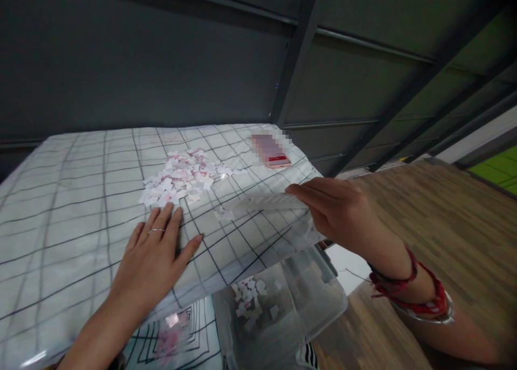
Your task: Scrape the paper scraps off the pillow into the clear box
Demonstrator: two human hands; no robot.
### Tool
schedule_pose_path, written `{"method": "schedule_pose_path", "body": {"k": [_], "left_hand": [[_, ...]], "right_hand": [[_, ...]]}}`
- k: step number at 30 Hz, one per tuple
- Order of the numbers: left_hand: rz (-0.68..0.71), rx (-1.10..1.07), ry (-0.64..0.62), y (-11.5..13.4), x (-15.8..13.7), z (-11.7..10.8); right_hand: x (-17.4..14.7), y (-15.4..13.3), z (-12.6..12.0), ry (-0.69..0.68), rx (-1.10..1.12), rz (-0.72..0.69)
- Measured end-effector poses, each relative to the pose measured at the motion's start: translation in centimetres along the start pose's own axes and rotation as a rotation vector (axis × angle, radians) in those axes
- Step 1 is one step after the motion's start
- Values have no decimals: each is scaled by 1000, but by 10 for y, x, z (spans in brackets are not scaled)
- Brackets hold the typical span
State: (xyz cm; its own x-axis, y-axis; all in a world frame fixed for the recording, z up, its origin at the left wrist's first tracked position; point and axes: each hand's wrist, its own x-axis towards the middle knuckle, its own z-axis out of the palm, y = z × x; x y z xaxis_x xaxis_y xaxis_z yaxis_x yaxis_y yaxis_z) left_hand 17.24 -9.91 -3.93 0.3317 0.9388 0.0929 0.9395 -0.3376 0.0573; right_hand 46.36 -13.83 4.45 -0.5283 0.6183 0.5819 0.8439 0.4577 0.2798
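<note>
My left hand point(151, 257) lies flat on the checked tablecloth point(81, 214), fingers spread. Its fingertips reach the near edge of a heap of torn white and pinkish paper scraps point(181, 176). Over the right part of the table, my right hand point(339, 208) pinches the end of a thin, whitish, see-through strip point(270, 202); it is blurred, and I cannot tell its kind. A few scraps point(224, 214) lie at the strip's far left end. Below the table's front edge sits a clear plastic bin point(315, 300) with loose paper scraps point(248, 300) inside.
A phone point(272, 149), partly pixelated, lies at the table's back right. Dark panels point(141, 57) stand behind the table. Wooden floor point(452, 208) runs along the right. A small clear packet with pink contents point(172, 335) is below the front edge, near a white sheet point(347, 265) farther right.
</note>
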Motion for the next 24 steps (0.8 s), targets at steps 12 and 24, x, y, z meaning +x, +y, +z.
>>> {"method": "schedule_pose_path", "body": {"k": [12, 24], "left_hand": [[-10, 4, 7, -1, -1, 1], [-13, 15, -15, 0, -1, -1]], "right_hand": [[4, -5, 3, 9, 67, -23], [3, -14, -16, -9, 95, -106]]}}
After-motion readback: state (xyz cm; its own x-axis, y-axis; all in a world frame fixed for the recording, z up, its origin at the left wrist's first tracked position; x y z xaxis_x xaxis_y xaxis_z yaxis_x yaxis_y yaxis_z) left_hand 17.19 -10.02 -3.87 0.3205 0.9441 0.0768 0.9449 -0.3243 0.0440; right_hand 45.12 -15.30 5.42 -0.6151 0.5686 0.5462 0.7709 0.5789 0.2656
